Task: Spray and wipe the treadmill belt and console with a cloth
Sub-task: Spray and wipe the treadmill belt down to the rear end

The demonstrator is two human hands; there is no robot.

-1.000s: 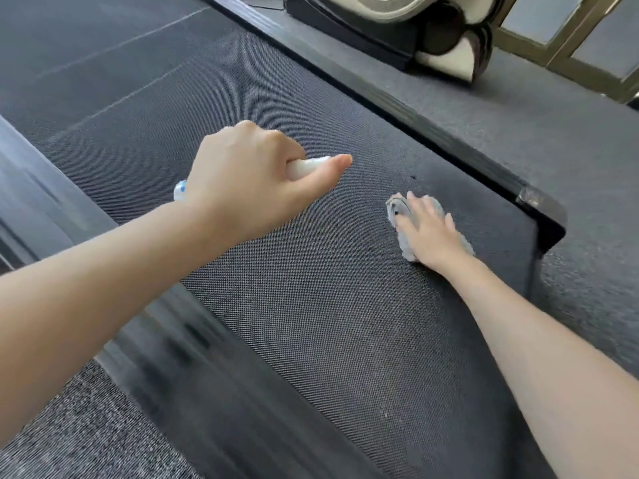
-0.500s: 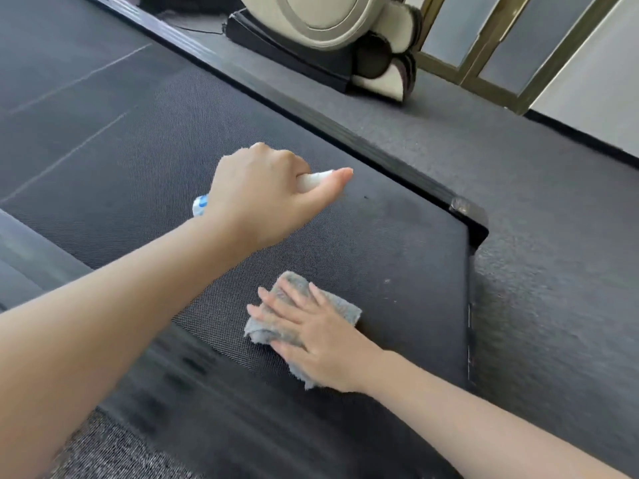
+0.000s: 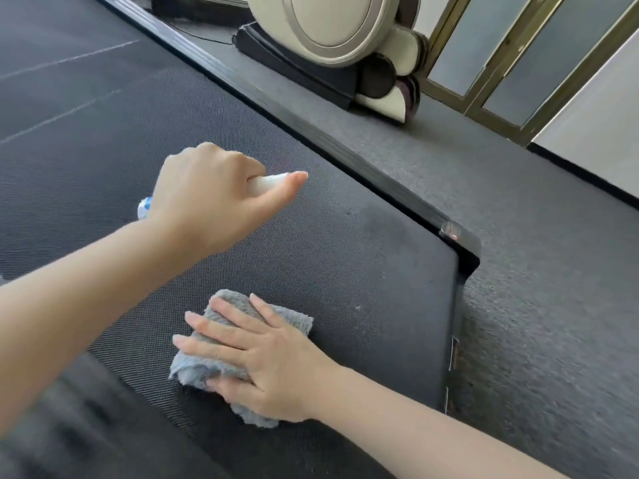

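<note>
The dark textured treadmill belt (image 3: 363, 264) fills the middle of the head view. My right hand (image 3: 256, 354) lies flat with fingers spread on a folded grey cloth (image 3: 224, 312), pressing it onto the belt near its left edge. My left hand (image 3: 211, 195) hovers above the belt, fist closed around a small white spray bottle (image 3: 268, 183). Only the bottle's white tip and a blue-and-white end by the wrist show. The console is out of view.
A black side rail (image 3: 345, 146) runs along the belt's right edge and ends at a corner cap (image 3: 456, 236). Grey carpet (image 3: 536, 305) lies beyond it. A beige and black machine (image 3: 345, 39) stands at the back by gold-framed doors (image 3: 518, 63).
My right hand slid the cloth from the belt's far right side back toward me and to the left. My left hand kept its grip on the bottle and stayed over the belt.
</note>
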